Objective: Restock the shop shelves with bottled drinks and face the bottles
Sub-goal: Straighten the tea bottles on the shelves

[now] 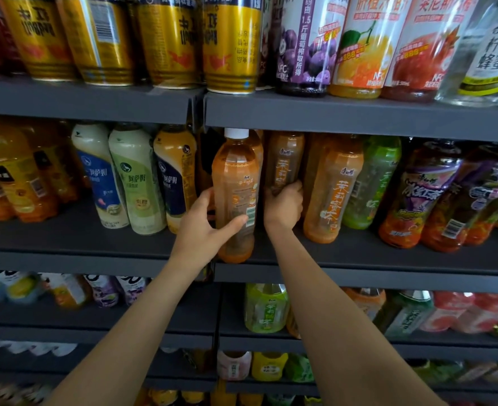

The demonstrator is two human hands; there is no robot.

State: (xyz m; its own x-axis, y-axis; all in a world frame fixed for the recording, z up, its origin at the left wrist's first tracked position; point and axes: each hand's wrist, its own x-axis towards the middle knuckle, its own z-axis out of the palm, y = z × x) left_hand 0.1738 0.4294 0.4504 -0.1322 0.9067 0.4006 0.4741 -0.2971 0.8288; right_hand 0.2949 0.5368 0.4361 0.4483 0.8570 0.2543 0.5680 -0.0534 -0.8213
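The dark shelf unit [359, 118] fills the whole view, with several boards one above the other. On the top board stand gold cans [230, 45] and juice bottles [362, 48]. The middle shelf board [373, 253] carries milk tea bottles [136, 177] at the left and, at the right, a green bottle [373, 183] and dark red tea bottles [417, 197].

In the middle of this board is the row of orange tea bottles. One orange bottle with a white cap [236, 194] stands at the front edge of the board, and its barcode side faces outward, so it is not faced yet. The left hand [204, 224] grasps it low on the body, the thumb across the label near the barcode and the fingers behind. The right hand [284, 203] reaches deeper and its fingers curl around a second orange bottle [283, 165] that stands further back, beside a front orange bottle [332, 189] whose label already shows well.

I judge that the step is placing and facing the orange tea row. The next move probably calls for a turn of the front bottle until the name faces out, and for pulling the back bottle forward without knocking the neighbours, because they stand very close
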